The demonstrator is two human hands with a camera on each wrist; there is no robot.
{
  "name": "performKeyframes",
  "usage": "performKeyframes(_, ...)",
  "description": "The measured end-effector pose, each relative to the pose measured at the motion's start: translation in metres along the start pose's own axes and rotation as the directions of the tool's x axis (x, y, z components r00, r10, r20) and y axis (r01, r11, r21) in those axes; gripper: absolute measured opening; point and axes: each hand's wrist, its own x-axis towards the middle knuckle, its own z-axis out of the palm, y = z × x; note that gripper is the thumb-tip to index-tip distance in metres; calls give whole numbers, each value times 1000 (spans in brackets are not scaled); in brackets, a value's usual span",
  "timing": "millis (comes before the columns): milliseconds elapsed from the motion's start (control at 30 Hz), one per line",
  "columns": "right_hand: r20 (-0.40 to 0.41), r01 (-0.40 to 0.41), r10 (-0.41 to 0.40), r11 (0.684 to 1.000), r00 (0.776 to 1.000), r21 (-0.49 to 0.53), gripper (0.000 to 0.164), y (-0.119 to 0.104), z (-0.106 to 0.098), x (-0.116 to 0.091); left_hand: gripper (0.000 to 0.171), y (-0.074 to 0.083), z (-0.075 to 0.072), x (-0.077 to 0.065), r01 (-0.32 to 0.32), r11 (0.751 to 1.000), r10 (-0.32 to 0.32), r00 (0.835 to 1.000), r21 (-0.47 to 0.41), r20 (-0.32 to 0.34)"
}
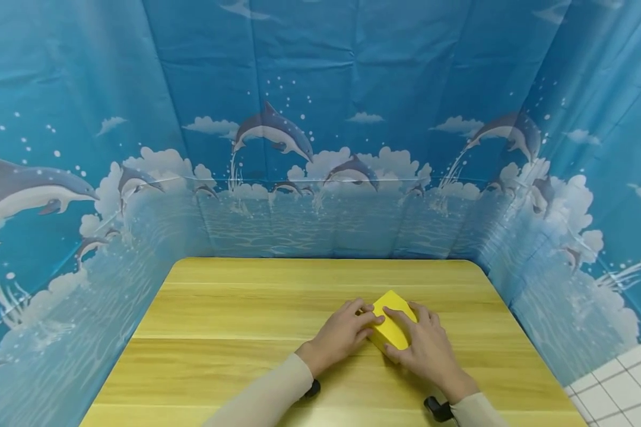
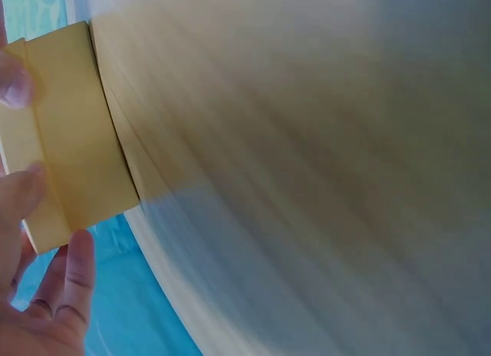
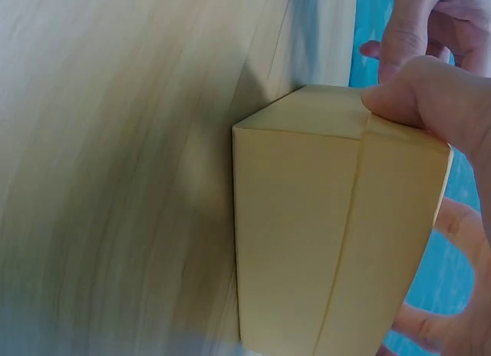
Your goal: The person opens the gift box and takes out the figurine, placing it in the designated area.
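A yellow lidded box (image 1: 393,326) sits on the wooden table, its near corner turned toward me. From the left side, my left hand (image 1: 339,335) holds the box, with curled fingers at its far left corner and edge. My right hand (image 1: 426,347) grips the right side, its thumb by the near corner and a finger across the top. A seam runs along the side of the box (image 2: 80,126) in the left wrist view. In the right wrist view the right thumb (image 3: 418,99) presses on the box (image 3: 295,225) by that seam. The far faces are hidden.
The wood-patterned table (image 1: 235,314) has rounded far corners. A blue curtain (image 1: 320,225) printed with dolphins and clouds stands close round its back and sides. White floor tiles (image 1: 627,382) show at the lower right. Dark wrist devices sit below both sleeves.
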Motion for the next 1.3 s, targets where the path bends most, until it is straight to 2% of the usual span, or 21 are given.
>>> performKeyframes(333,41,27,-30,998,999,56,79,-21,4,3,31,-11,-13,-26,9,1000,-9,1000,-19,-16)
performKeyframes(500,78,63,-69,995,995,80,78,-27,7,7,28,-15,-22,-36,15,999,-17,999,-50,-37)
performKeyframes(700,117,109,-121,988,986,109,80,-34,9,11,28,-19,-32,-52,36,996,-38,999,-87,-26)
performKeyframes(900,182,153,-188,969,965,192,80,-40,10,17,30,-19,-39,-69,85,985,-89,996,-149,-15)
performKeyframes(1067,210,209,-268,941,940,266,78,-41,12,24,30,-20,-46,-82,101,972,-109,994,-213,-24)
performKeyframes(1200,230,247,-327,916,917,317,79,-41,14,30,29,-19,-52,-89,117,956,-127,992,-269,-22)
performKeyframes(1300,261,253,-354,901,898,352,80,-41,15,33,28,-17,-54,-93,152,937,-161,987,-315,-5)
